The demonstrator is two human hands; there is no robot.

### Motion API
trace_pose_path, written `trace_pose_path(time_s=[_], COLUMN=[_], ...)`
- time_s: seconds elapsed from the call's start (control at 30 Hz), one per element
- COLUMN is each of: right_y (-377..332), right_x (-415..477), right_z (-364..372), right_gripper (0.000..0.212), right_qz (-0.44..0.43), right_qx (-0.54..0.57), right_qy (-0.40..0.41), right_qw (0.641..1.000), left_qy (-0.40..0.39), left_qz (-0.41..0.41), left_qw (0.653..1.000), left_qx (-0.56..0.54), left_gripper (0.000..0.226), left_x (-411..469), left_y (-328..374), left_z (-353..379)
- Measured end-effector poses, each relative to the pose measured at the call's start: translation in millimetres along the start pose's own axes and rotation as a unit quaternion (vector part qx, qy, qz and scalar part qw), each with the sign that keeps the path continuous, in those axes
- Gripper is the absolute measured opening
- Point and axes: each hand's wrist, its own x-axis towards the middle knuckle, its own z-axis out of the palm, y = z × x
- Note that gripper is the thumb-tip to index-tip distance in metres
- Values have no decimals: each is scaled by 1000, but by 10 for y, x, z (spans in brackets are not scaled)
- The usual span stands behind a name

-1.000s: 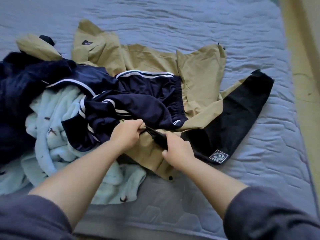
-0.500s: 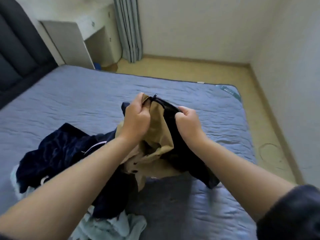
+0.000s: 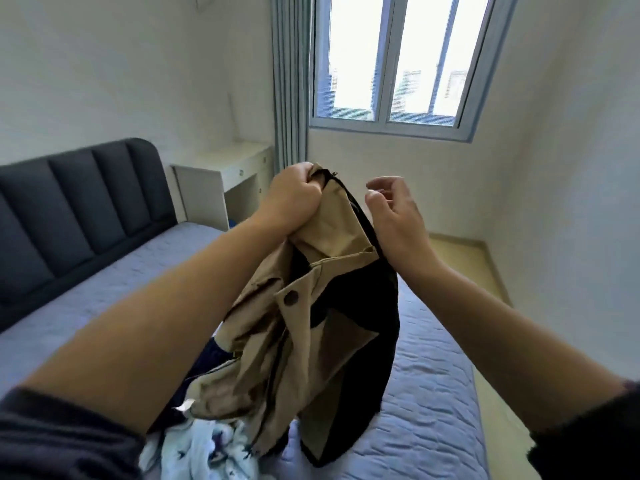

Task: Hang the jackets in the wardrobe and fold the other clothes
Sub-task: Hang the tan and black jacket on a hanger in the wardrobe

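Head view, step judged as straightening out the jacket [image 3: 311, 341] for hanging. Raised at centre, clear of the mattress, drooping crumpled toward 6 o'clock. Gripped only at its top edge by the zip, in the tight fist of the left hand [image 3: 294, 199]. Right hand [image 3: 394, 209] at 1 o'clock, just beside the black side, fingers loosely curled, holding nothing.

To do it well: catch the far collar end with the free hand, draw the two grips apart, shake once so the sleeves fall straight, and keep the hem off the heap below.

Counted, largest first:
- One bed [image 3: 433, 393], from 9 round to 5 o'clock.
- One headboard [image 3: 69, 202] at 9.
- One window [image 3: 398, 57] of two panes at 12 to 1.
- One tan-and-black jacket.
- Two other garments showing at 7: one navy garment [image 3: 207, 358], one pale blue garment [image 3: 207, 452].
- Two hands.
- One snap button [image 3: 291, 297].
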Motion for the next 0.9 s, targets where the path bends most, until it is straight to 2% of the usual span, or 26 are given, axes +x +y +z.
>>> trace_pose_path(time_s=[0.1,0.17,0.2,0.23,0.3,0.37,0.43,0.53,0.63,0.7,0.77,0.8,0.83,0.9], right_y=[-165,-182,-169,-158,-187,-275,-352,-409,-409,-419,-437,-445,-452,-449], right_x=[-376,-577,-659,-728,-823,-831,-801,-789,-826,-820,-807,-803,-805,-820], right_z=[-275,-368,-388,-397,-399,-386,-376,-341,-295,-304,-343,-366,-384,-405], right_gripper=[20,17,10,7,15,18,23,27,27,27,28,28,28,27], right_qz=[7,68,102,133,187,216,215,198,186,177,172,171,172,170], right_qx=[-76,-130,-106,-55,92,248,330,330,336,353,367,371,374,373], right_qy=[-125,-203,-218,-218,-169,-100,-50,-47,-61,-56,-49,-46,-43,-38], right_qw=[989,968,965,965,963,939,918,922,921,917,913,911,910,911], left_qy=[13,14,8,0,-17,-34,-54,-84,-67,-13,78,89,58,-75], left_qz=[-29,-37,-38,-38,-48,-69,-88,-98,-89,-48,38,78,102,98], left_qw=[999,999,999,998,996,993,991,986,987,994,993,990,991,990], left_qx=[-4,-24,-37,-51,-77,-93,-90,-108,-118,-93,-75,-71,-69,-69], left_gripper=[17,19,20,21,22,23,22,21,18,20,23,20,16,12], left_x=[-294,-415,-459,-495,-583,-704,-868,-1094,-1228,-1355,-1531,-1623,-1706,-1832], left_y=[184,268,297,312,305,218,99,-43,-102,-107,-119,-138,-163,-208], left_z=[-28,-48,-58,-67,-64,-14,62,168,220,210,177,171,181,234])
